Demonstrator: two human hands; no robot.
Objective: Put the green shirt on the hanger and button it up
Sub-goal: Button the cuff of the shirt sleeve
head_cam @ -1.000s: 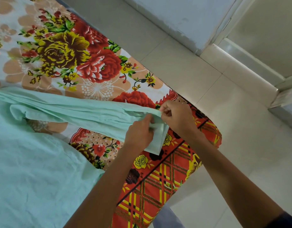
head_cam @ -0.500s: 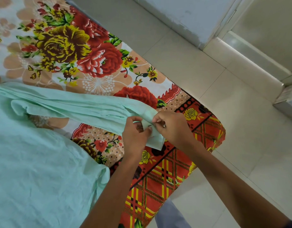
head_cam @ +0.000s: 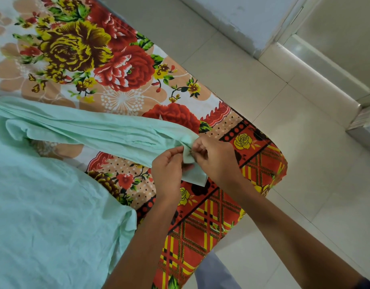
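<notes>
Shirt body: the green shirt lies spread and creased over the near left part of the bed, its hem edge falling in a fold toward the bed's near edge.
Sleeve: a long bunched sleeve runs from the shirt at the left, rightward across the bed toward its right corner, lifted a little off the cover in the middle stretch.
Bed cover: a floral bedsheet with large red and yellow roses, turning to a red and yellow plaid border at the right corner and near edge.
Left hand: the left hand comes up from the near edge, fingers curled, thumb and forefinger pinching the sleeve end from its left side.
Cuff: the cuff sits between the two hands; its flat free end hangs below the pinch, over the plaid border near the bed's right corner.
Right hand: the right hand meets the left at the cuff, fingertips curled in and pinching the same bit of cloth from the right; the two hands nearly touch.
Button: whatever small thing lies at the pinch is too small to make out.
Floor: pale floor tiles beyond the bed's right edge, with a wall base further off.
</notes>
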